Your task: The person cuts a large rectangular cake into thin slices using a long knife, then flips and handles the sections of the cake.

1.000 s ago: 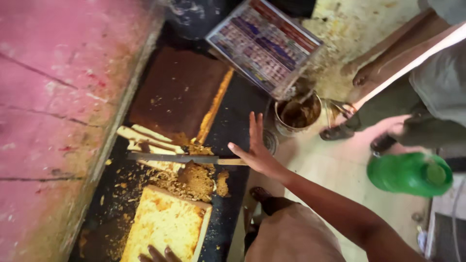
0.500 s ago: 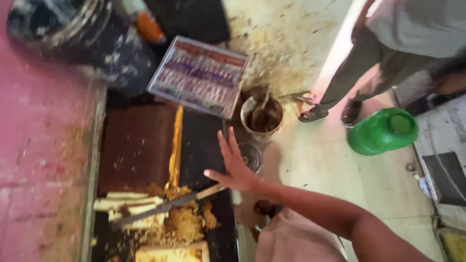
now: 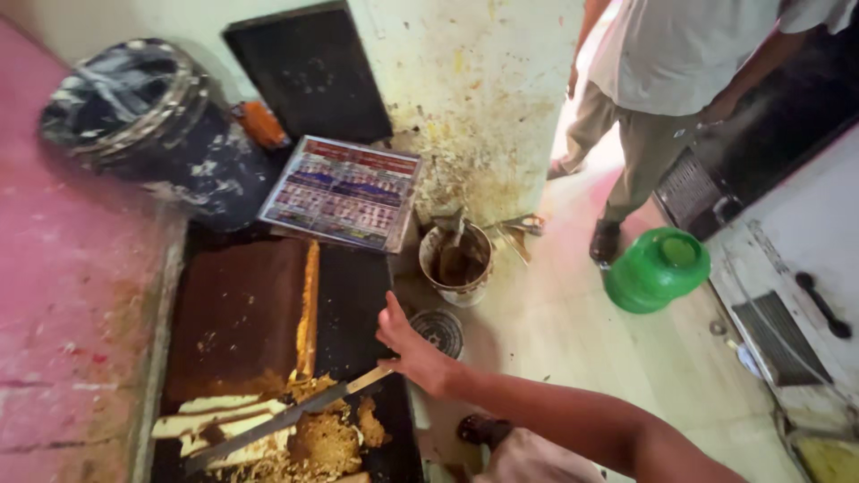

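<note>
My right hand (image 3: 413,351) reaches in from the lower right with its fingers apart, the palm resting at the wooden handle end of a long knife (image 3: 286,416). The knife lies flat across pale yellow cut strips (image 3: 210,416) and golden crumbs (image 3: 327,440) on a black tray (image 3: 353,295). A dark brown slab (image 3: 237,313) with a yellow cut edge fills the tray's far left part. No fingers wrap around the handle. My left hand is out of sight.
A pink ledge (image 3: 72,295) runs along the left. Behind the tray are a black drum (image 3: 143,116), a printed sheet (image 3: 344,192) and a dark board (image 3: 309,72). A small bucket (image 3: 458,264), a round lid (image 3: 438,331), a green jar (image 3: 658,270) and another person (image 3: 667,80) occupy the floor.
The view has tilted up, taking in the wall and drum. My right hand has stayed at the knife handle. The other person has shifted toward the back right.
</note>
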